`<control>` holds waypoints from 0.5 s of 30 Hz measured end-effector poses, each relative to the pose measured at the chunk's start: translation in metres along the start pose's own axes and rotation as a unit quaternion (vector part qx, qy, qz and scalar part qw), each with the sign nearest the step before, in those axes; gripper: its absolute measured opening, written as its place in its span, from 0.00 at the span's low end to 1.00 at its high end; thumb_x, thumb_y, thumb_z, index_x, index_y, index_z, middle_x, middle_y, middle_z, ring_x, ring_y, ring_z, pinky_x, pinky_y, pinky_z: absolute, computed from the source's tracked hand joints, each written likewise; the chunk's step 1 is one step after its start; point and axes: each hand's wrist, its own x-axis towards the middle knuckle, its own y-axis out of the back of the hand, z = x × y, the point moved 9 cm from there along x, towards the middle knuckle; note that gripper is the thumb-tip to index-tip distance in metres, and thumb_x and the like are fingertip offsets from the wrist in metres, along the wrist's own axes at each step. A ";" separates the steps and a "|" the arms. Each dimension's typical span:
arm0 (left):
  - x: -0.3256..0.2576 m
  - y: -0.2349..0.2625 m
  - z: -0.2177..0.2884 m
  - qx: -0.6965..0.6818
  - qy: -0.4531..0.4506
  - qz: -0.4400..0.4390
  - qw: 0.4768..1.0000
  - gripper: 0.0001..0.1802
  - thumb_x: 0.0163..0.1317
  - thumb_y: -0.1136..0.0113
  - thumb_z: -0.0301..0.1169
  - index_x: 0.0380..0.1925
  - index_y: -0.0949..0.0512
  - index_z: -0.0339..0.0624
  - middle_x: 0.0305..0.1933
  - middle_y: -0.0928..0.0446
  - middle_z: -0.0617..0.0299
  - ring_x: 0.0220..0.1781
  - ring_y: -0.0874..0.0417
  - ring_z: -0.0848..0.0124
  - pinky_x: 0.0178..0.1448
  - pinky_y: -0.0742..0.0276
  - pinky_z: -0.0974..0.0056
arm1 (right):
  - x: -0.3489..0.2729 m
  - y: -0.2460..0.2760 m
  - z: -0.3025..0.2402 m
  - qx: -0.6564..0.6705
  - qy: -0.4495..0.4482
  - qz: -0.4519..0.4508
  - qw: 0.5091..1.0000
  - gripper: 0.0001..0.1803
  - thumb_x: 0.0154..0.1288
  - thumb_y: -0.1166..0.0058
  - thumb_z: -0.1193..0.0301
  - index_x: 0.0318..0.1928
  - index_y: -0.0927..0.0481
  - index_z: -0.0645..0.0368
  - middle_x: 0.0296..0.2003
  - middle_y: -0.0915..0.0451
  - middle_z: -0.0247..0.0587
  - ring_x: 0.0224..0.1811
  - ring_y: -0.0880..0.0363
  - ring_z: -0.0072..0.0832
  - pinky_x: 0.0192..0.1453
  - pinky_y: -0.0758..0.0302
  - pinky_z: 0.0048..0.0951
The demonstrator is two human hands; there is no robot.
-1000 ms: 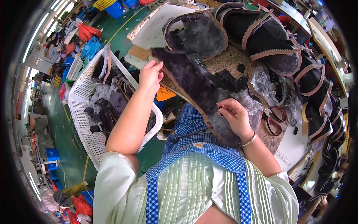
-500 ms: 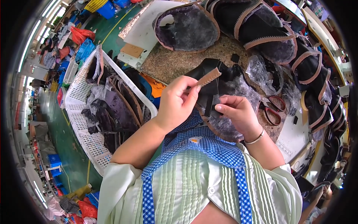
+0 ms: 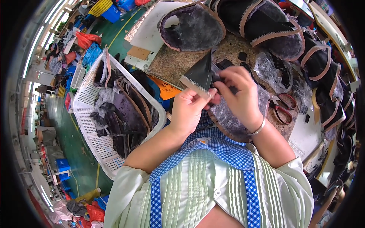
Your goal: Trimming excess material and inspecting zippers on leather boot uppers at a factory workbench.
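Here, two hands (image 3: 189,109) (image 3: 242,94) meet at one black piece (image 3: 199,73) near one basket (image 3: 90,135).

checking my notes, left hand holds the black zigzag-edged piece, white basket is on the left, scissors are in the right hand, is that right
The scissors are wrong: the head view shows them on the speckled worktop, not in the right hand. The left hand does hold the black piece; the white basket is on the left.

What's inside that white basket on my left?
Dark fuzzy-lined pieces, some tan-edged, and crumpled clear plastic show in the white basket; whatever lies beneath them is covered.
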 end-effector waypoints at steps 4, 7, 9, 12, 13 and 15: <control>0.004 0.001 0.010 0.005 -0.098 0.026 0.995 0.07 0.67 0.41 0.29 0.40 0.18 0.37 0.42 0.16 0.57 0.41 0.17 0.75 0.45 0.24 0.72 | -0.012 0.016 0.025 0.231 -0.116 0.056 0.964 0.10 0.59 0.44 0.88 0.41 0.18 0.66 0.41 0.24 0.38 0.39 0.20 0.20 0.44 0.22 0.19; 0.003 -0.002 0.013 -0.006 -0.129 0.010 0.992 0.08 0.68 0.43 0.29 0.41 0.18 0.36 0.45 0.17 0.53 0.44 0.17 0.72 0.49 0.22 0.69 | -0.034 -0.009 0.029 0.342 -0.216 -0.030 0.914 0.11 0.61 0.44 0.87 0.45 0.23 0.68 0.39 0.20 0.37 0.41 0.20 0.20 0.49 0.22 0.20; 0.005 -0.006 0.012 0.000 -0.132 -0.010 0.991 0.08 0.68 0.44 0.26 0.41 0.19 0.34 0.46 0.18 0.53 0.46 0.17 0.71 0.53 0.21 0.67 | -0.034 -0.012 0.024 0.366 -0.211 -0.025 0.906 0.13 0.62 0.44 0.86 0.47 0.25 0.68 0.38 0.19 0.36 0.42 0.20 0.19 0.50 0.22 0.20; 0.002 -0.002 0.011 0.055 -0.159 -0.014 0.986 0.07 0.67 0.44 0.24 0.41 0.19 0.33 0.44 0.17 0.56 0.46 0.18 0.71 0.53 0.21 0.67 | -0.033 -0.016 0.025 0.369 -0.201 -0.015 0.907 0.12 0.63 0.44 0.84 0.47 0.25 0.68 0.38 0.19 0.36 0.41 0.20 0.18 0.48 0.22 0.19; 0.001 -0.003 0.011 0.056 -0.159 -0.014 0.986 0.07 0.67 0.44 0.24 0.41 0.19 0.33 0.44 0.17 0.56 0.46 0.18 0.71 0.53 0.21 0.67 | -0.034 -0.017 0.025 0.370 -0.201 -0.015 0.907 0.12 0.63 0.44 0.84 0.47 0.25 0.68 0.38 0.19 0.36 0.41 0.20 0.18 0.48 0.22 0.19; 0.000 0.003 0.008 0.046 -0.139 0.031 0.989 0.04 0.65 0.41 0.23 0.37 0.20 0.33 0.38 0.17 0.61 0.40 0.19 0.79 0.47 0.23 0.71 | -0.035 -0.016 0.026 0.361 -0.197 -0.001 0.912 0.12 0.62 0.43 0.84 0.47 0.24 0.67 0.38 0.19 0.36 0.40 0.20 0.18 0.45 0.21 0.19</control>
